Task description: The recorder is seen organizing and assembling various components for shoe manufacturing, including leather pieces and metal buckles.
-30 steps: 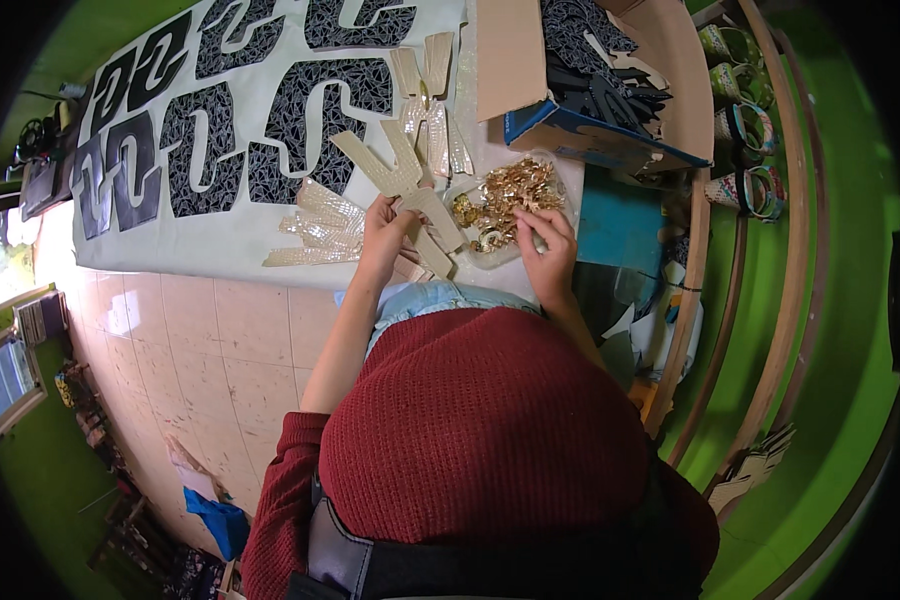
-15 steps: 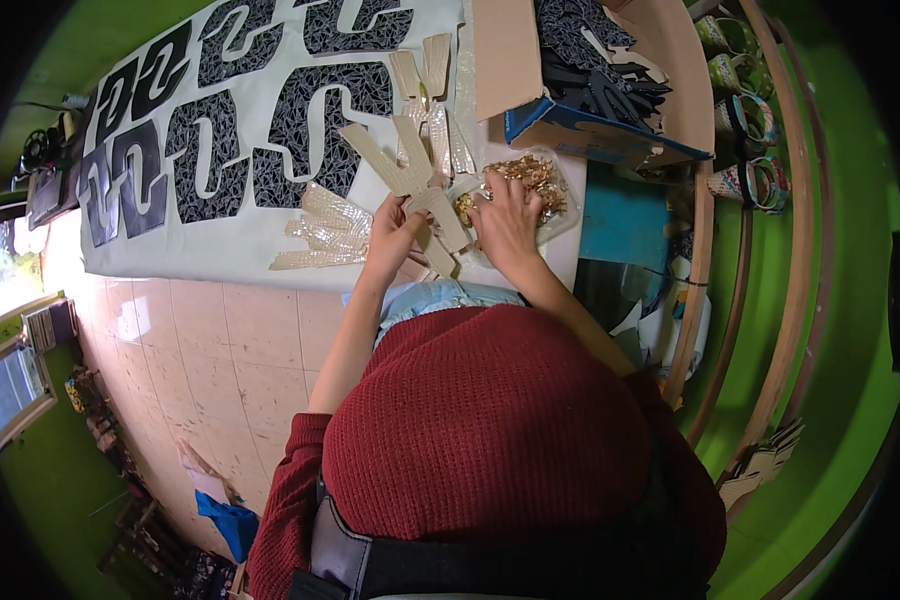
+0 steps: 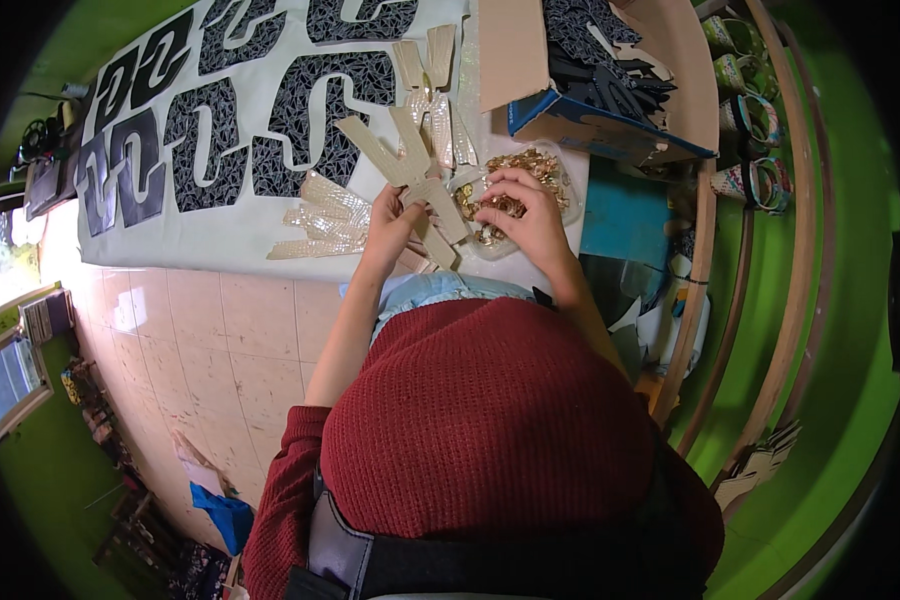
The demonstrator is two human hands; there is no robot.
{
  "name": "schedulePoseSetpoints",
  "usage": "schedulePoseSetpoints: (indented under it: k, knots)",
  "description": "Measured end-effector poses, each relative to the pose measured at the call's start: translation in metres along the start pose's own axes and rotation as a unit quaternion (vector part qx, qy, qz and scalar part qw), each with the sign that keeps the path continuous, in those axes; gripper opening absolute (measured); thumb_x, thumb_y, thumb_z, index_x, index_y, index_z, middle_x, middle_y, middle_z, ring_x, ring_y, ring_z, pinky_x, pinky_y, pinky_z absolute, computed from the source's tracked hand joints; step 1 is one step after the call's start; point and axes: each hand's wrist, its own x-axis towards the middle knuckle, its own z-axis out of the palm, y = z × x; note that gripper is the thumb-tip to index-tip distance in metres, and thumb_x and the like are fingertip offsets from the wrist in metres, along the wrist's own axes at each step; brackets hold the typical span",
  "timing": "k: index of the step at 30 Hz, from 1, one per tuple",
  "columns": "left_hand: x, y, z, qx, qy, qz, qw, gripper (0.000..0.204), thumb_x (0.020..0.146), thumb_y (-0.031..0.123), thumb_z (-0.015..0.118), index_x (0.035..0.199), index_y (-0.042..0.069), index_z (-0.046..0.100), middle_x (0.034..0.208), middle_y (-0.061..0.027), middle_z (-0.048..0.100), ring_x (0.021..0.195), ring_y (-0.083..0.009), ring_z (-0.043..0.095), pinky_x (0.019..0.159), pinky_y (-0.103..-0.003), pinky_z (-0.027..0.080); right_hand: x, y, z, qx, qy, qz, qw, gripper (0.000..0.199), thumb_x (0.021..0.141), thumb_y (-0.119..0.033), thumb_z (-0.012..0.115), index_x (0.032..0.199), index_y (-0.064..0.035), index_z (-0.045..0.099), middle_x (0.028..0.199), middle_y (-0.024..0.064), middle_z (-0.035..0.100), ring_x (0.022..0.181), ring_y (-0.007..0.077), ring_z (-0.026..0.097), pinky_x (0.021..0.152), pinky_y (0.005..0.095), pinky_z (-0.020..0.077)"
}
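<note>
My left hand [image 3: 394, 225] is closed on a beige X-shaped strap piece [image 3: 405, 165], its arms spreading above and below my fingers. Over a clear plastic tray [image 3: 574, 208] full of small gold-coloured metal fittings [image 3: 530, 167] is my right hand [image 3: 535, 222], its fingers curled toward the thumb. Whatever sits between those fingertips is too small to make out. Beige croc-textured strap pieces [image 3: 320, 225] lie fanned out left of my left hand. More of these beige straps [image 3: 435, 110] rest beyond it.
Black patterned cut pieces [image 3: 315, 120] are laid in rows on the white-covered table [image 3: 195, 240]. A cardboard box [image 3: 670, 90] holding dark pieces stands at the far right. Wooden rack rails [image 3: 700, 290] with sandals [image 3: 755, 185] run along the right wall.
My right hand has drawn back and up from the metal fittings, its fingers bending toward the thumb. The left hand keeps the strap piece in nearly the same spot.
</note>
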Motion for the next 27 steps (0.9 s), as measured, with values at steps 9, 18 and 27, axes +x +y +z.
schedulePoseSetpoints:
  k: [9, 18, 27]
  knots:
    - [0.002, -0.002, -0.001, 0.014, 0.006, -0.016, 1.0, 0.033, 0.08, -0.005, 0.046, 0.112, -0.002, 0.045, 0.098, -0.0076, 0.059, 0.082, -0.0119, 0.058, 0.074, -0.025, 0.047, -0.008, 0.0, -0.005, 0.326, -0.049, 0.202, 0.922, 0.015, 0.081, -0.008, 0.06, 0.091, 0.0, 0.052, 0.08, 0.009, 0.063, 0.064, 0.0101, 0.059, 0.059, 0.0208, 0.0472]
    - [0.001, -0.003, -0.005, 0.011, 0.0, -0.026, 1.0, 0.033, 0.079, -0.003, 0.047, 0.113, -0.002, 0.045, 0.108, -0.0087, 0.058, 0.085, -0.0119, 0.058, 0.075, -0.025, 0.047, -0.01, -0.004, -0.023, 0.543, -0.043, 0.299, 0.783, 0.027, 0.09, -0.014, 0.045, 0.111, 0.0021, 0.05, 0.096, 0.0104, 0.06, 0.083, 0.0141, 0.06, 0.075, 0.0246, 0.0497]
    - [-0.004, 0.025, 0.004, -0.069, 0.033, -0.054, 0.996, 0.034, 0.08, -0.004, 0.044, 0.114, -0.002, 0.042, 0.098, -0.0087, 0.059, 0.082, -0.0134, 0.059, 0.072, -0.026, 0.049, -0.007, -0.024, -0.03, 0.527, -0.046, 0.273, 0.803, 0.031, 0.087, -0.009, 0.05, 0.117, -0.0008, 0.048, 0.103, 0.0073, 0.058, 0.098, 0.0162, 0.057, 0.082, 0.0243, 0.0484]
